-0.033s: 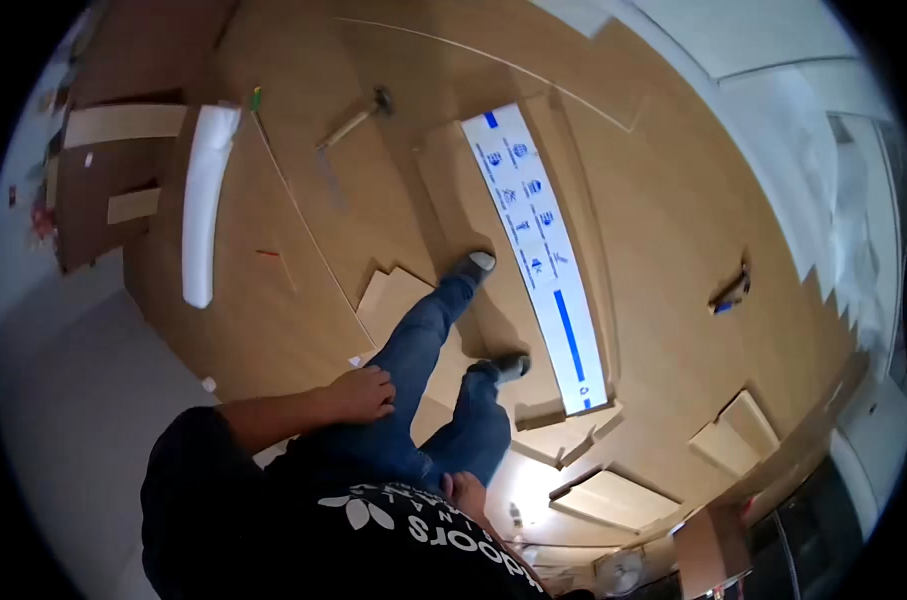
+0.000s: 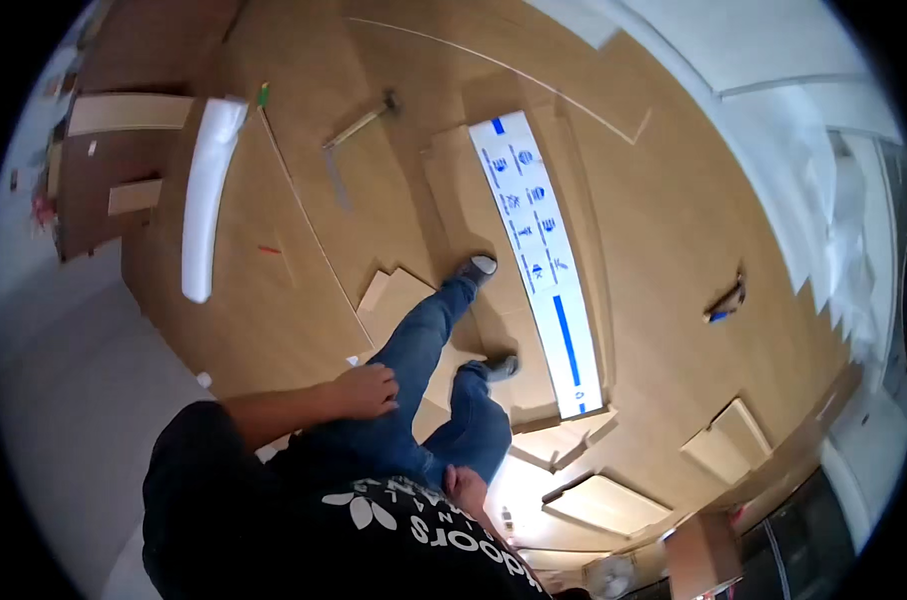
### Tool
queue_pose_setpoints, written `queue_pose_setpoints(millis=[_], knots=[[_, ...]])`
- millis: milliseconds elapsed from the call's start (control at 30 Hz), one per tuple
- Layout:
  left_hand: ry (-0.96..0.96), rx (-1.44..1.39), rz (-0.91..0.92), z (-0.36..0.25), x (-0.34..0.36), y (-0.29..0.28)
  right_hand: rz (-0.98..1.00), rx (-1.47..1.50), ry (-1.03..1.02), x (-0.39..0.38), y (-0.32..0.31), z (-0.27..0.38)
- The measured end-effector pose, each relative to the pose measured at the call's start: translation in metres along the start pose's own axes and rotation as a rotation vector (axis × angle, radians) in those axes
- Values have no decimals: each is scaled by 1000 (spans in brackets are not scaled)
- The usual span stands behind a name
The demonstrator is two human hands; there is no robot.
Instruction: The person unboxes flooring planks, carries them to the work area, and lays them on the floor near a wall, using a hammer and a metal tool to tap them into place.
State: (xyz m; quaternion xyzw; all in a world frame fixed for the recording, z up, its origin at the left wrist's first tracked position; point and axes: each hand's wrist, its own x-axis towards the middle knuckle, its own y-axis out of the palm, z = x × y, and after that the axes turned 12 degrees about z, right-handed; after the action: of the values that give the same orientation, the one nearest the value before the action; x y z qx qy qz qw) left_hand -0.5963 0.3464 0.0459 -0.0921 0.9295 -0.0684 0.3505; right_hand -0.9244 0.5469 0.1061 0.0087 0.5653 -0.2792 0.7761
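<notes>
In the head view, our left hand [image 2: 367, 391] rests curled on our blue jeans [image 2: 421, 335], while our right hand [image 2: 465, 488] touches them at the lap; how far either closes we cannot tell. From our left hand, a long white panel with blue printing [image 2: 541, 272] lies at two o'clock beyond our feet [image 2: 476, 269], a hammer [image 2: 362, 124] at twelve, a white padded strip [image 2: 207, 215] at eleven.

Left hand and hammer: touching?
Apart. The head view shows the left hand over the jeans, with brown floor covering plainly visible between it and the hammer.
</notes>
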Motion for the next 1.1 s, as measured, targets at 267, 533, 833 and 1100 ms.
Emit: queue_pose_setpoints(millis=[267, 533, 833, 1100], knots=[[-54, -138, -93, 23, -30, 26, 121, 125, 25, -24, -50, 77], [-186, -126, -540, 88, -147, 10, 167, -58, -19, 34, -32, 180], [-128, -24, -201, 220, -290, -53, -23, -3, 9, 107, -2, 279], [96, -362, 82, 439, -334, -189, 40, 126, 218, 229, 43, 392]])
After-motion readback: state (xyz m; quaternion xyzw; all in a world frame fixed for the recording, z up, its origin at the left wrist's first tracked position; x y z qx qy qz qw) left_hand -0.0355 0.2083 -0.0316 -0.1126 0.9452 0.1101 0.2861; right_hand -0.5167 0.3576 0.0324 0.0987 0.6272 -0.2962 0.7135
